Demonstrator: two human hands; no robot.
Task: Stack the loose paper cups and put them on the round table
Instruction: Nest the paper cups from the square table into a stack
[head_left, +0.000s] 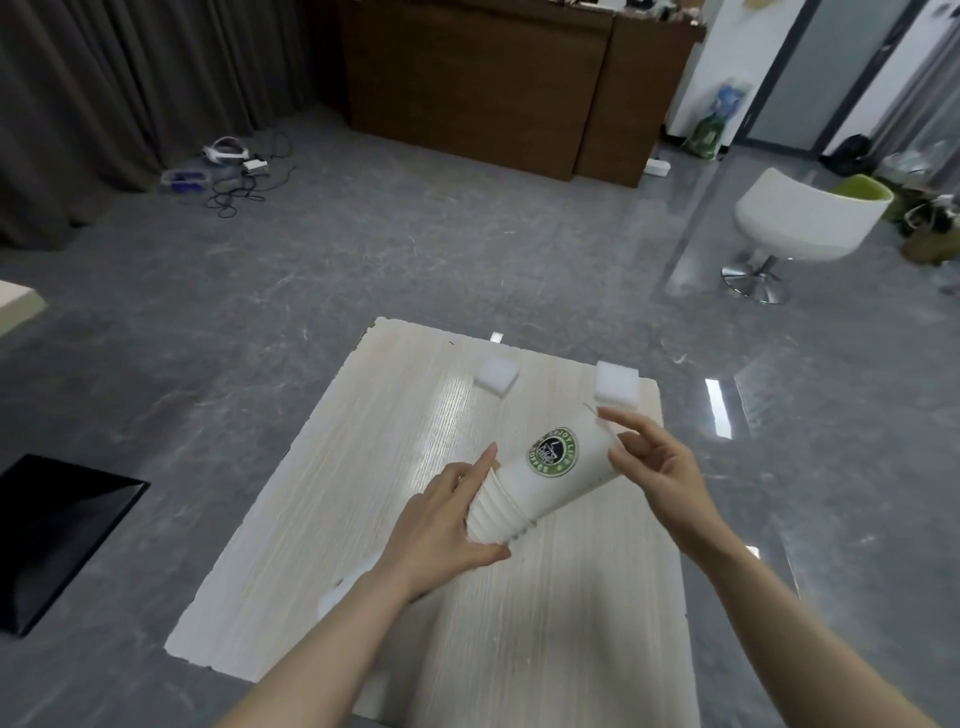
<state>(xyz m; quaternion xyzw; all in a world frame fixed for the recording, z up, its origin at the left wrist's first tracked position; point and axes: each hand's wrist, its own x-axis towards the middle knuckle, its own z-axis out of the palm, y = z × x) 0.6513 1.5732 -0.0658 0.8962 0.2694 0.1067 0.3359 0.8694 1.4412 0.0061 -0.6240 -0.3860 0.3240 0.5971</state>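
Note:
A nested stack of white paper cups with a green round coffee logo lies tilted in the air above a pale wooden board, mouth toward the upper right. My left hand grips the stack's narrow bottom end, where several cup rims show. My right hand holds the open rim of the outermost cup with its fingertips. No round table is in view.
Two white foam blocks rest on the far end of the board. A white swivel chair stands at the right, a brown wooden counter at the back, cables and a headset on the floor, a black panel at the left.

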